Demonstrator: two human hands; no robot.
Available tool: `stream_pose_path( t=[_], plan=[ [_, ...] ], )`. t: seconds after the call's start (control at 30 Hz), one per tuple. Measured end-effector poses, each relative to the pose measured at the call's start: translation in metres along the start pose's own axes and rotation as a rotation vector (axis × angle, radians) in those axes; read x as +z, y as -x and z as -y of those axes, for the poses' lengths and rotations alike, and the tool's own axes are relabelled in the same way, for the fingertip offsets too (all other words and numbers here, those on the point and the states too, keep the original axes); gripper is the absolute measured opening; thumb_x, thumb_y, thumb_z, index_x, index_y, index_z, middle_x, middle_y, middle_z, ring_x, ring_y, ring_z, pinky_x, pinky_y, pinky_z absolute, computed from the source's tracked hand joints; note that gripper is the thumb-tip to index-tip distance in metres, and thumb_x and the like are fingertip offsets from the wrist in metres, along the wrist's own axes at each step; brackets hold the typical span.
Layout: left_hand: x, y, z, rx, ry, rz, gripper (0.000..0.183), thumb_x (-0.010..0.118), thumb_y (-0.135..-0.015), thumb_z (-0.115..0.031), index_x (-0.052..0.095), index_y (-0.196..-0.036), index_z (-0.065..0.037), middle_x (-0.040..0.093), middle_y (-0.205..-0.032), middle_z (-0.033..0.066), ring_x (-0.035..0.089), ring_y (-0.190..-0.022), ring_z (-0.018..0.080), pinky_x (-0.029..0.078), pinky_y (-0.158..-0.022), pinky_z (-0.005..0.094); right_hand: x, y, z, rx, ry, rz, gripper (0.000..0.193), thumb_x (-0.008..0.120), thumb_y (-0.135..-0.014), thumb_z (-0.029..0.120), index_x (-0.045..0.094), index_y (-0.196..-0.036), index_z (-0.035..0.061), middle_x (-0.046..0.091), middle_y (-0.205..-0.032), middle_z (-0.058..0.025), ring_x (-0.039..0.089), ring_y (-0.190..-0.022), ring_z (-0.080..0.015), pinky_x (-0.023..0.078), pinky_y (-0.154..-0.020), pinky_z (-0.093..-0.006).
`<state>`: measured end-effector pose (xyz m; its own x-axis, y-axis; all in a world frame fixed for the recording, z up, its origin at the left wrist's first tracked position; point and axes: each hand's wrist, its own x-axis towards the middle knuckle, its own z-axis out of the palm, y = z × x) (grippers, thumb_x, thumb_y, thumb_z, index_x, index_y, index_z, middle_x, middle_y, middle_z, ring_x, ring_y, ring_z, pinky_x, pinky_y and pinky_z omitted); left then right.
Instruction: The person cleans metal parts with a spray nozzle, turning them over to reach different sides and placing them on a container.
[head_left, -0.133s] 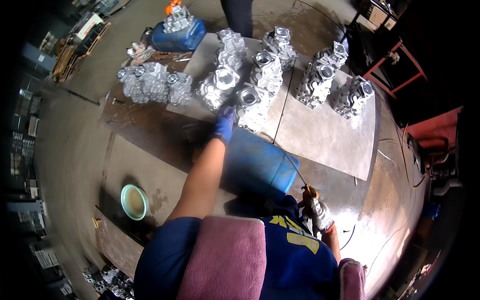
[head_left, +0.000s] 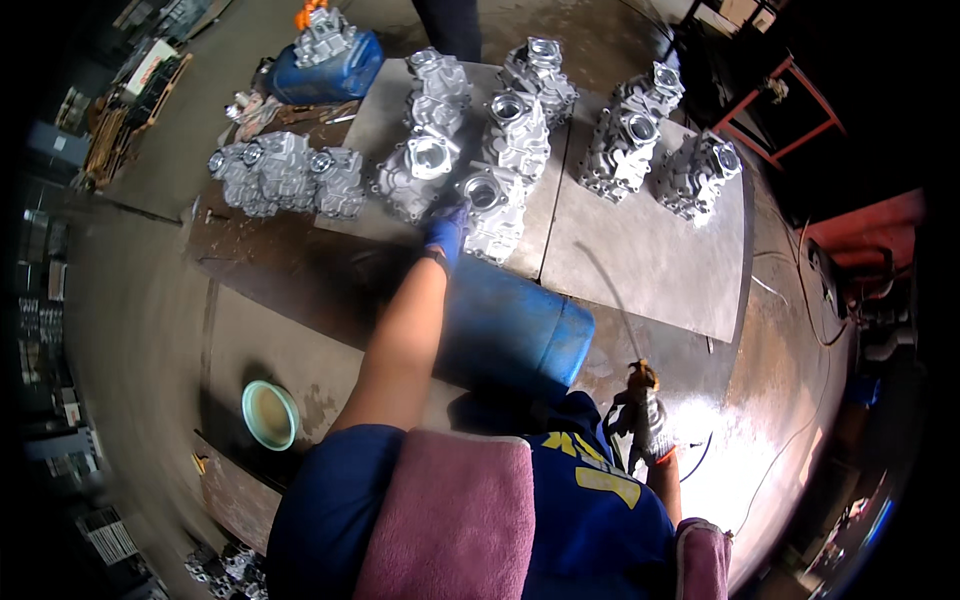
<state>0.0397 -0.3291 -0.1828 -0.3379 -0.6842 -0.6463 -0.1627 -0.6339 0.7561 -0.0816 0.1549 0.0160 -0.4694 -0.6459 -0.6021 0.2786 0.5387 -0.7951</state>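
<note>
My left hand (head_left: 448, 226), in a blue glove, reaches forward to the near silver metal casting (head_left: 496, 215) and is closed at the left side of its round-mouthed flange. Some of its fingertips are hidden against the metal. Another casting (head_left: 408, 180) stands just left of that hand. Low on the right, my right hand (head_left: 650, 425), in a pale knit glove, is closed round the brownish handle of a long thin rod (head_left: 622, 306). The rod points up and left, its far end blurred and apart from the castings. A blue plastic drum (head_left: 520, 325) lies in front of me, under my left forearm.
More castings (head_left: 618, 150) stand on the grey metal sheets (head_left: 655, 255), others (head_left: 262, 172) at the left. Beyond them lies a blue jerrycan (head_left: 325, 72) with a casting on top. A green basin (head_left: 270, 414) sits lower left. A person's dark-clad leg (head_left: 450, 28) shows at the back.
The rod has swung up and a little right with my right hand, its far end lifting off the drum's edge. My left hand has closed in on the near casting's flange. The view has shifted slightly.
</note>
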Motion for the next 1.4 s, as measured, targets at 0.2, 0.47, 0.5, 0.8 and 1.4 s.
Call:
stream_pose_path(
  t=[0.2, 0.47, 0.5, 0.8, 1.4],
  plan=[
    [-0.009, -0.073, 0.010, -0.158, -0.343, -0.220, 0.052, 0.067, -0.081, -0.055, 0.068, -0.098, -0.006, 0.068, -0.084, 0.0089, 0.066, -0.070, 0.0211, 0.050, -0.061, 0.0374, -0.023, 0.020, -0.041, 0.232, -0.299, -0.205, 0.048, 0.049, -0.098, 0.040, 0.058, -0.107, -0.0061, 0.066, -0.067, -0.0109, 0.068, -0.066, -0.0175, 0.052, -0.064, -0.0270],
    [0.047, -0.034, -0.042, 0.114, -0.458, -0.247, 0.027, 0.065, -0.086, -0.024, 0.065, -0.093, 0.002, 0.067, -0.096, 0.0131, 0.067, -0.073, 0.0227, 0.058, -0.058, 0.0378, -0.019, 0.060, -0.072, 0.430, -0.308, -0.403, 0.087, 0.040, -0.088, 0.072, 0.056, -0.110, -0.0118, 0.066, -0.066, -0.0154, 0.068, -0.064, -0.0241, 0.053, -0.063, -0.0322],
    [0.046, -0.030, -0.039, 0.194, -0.349, -0.196, 0.026, 0.065, -0.086, -0.022, 0.062, -0.099, 0.000, 0.066, -0.090, 0.0123, 0.066, -0.068, 0.0211, 0.056, -0.051, 0.0370, -0.019, 0.061, -0.064, 0.443, -0.346, -0.392, 0.086, 0.041, -0.088, 0.071, 0.055, -0.111, -0.0103, 0.066, -0.069, -0.0159, 0.067, -0.063, -0.0242, 0.053, -0.061, -0.0330],
    [0.036, 0.015, -0.027, 0.692, -0.470, 0.198, 0.022, 0.073, -0.075, -0.015, 0.066, -0.092, -0.003, 0.065, -0.081, 0.0126, 0.062, -0.073, 0.0213, 0.049, -0.067, 0.0351, -0.089, 0.054, -0.096, 0.273, -0.625, -0.276, 0.046, 0.053, -0.090, 0.059, 0.051, -0.111, 0.0176, 0.062, -0.087, -0.0119, 0.059, -0.060, -0.0253, 0.050, -0.051, -0.0395],
    [0.112, 0.295, 0.123, 0.807, -0.807, -0.339, 0.031, 0.069, -0.077, -0.013, 0.066, -0.106, -0.005, 0.067, -0.083, 0.0144, 0.064, -0.075, 0.0254, 0.052, -0.073, 0.0385, -0.184, 0.068, -0.099, 0.216, -0.841, 0.201, 0.052, 0.053, -0.089, 0.062, 0.050, -0.117, 0.0180, 0.062, -0.089, -0.0116, 0.060, -0.063, -0.0255, 0.050, -0.052, -0.0393]
  ],
)
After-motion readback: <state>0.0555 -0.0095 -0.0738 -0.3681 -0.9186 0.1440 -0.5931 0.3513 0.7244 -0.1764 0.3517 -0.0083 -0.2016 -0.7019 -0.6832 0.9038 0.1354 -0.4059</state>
